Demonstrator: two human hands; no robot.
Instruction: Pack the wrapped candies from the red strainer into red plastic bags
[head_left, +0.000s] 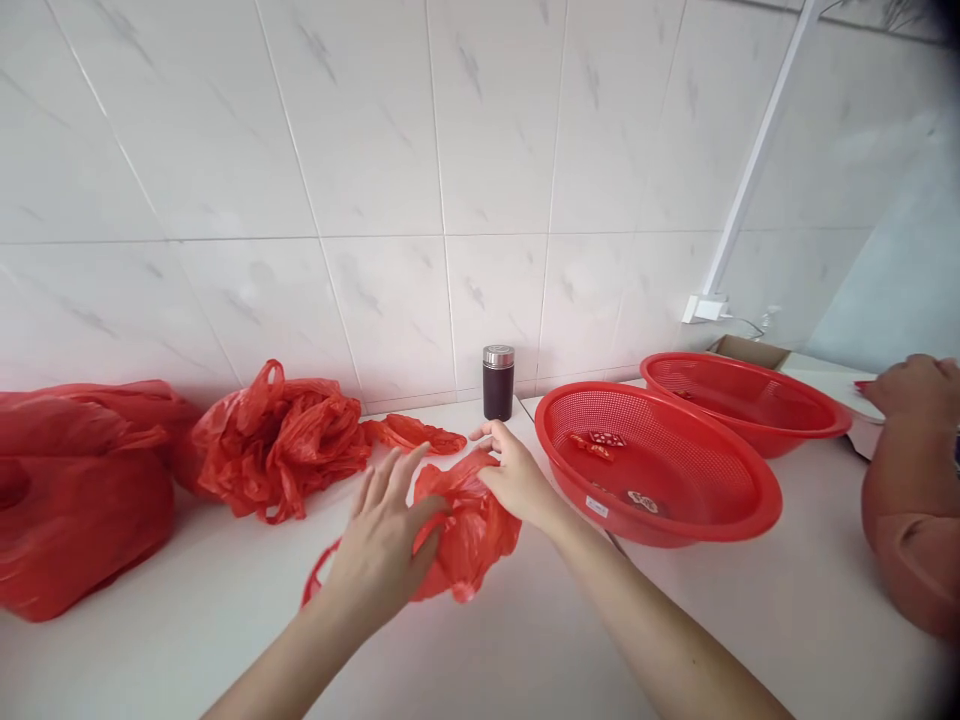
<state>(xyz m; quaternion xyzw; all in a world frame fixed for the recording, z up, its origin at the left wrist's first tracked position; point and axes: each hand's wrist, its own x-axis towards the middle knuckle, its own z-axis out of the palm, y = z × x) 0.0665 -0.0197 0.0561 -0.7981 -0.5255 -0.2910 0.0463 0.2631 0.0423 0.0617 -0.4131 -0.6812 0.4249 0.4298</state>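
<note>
Both forearms point(637, 620) angle inward, the left hand point(379, 550) with fingers extended and thumb bent, the right hand point(521, 485) curving leftward.

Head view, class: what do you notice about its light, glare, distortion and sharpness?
Head view: soft, even light; pale sheen on the glossy white marbled wall tiles, small highlights on the crumpled red plastic bag at centre. Head view: tile joints lean and splay, suggesting wide-angle distortion. Head view: the upper-right corner darkens and blurs.

Hands point(382, 545) at a crumpled red bag point(480, 535), bundled red bags point(289, 440) left, dark flask point(498, 388) behind, red baskets point(705, 440) right
</note>
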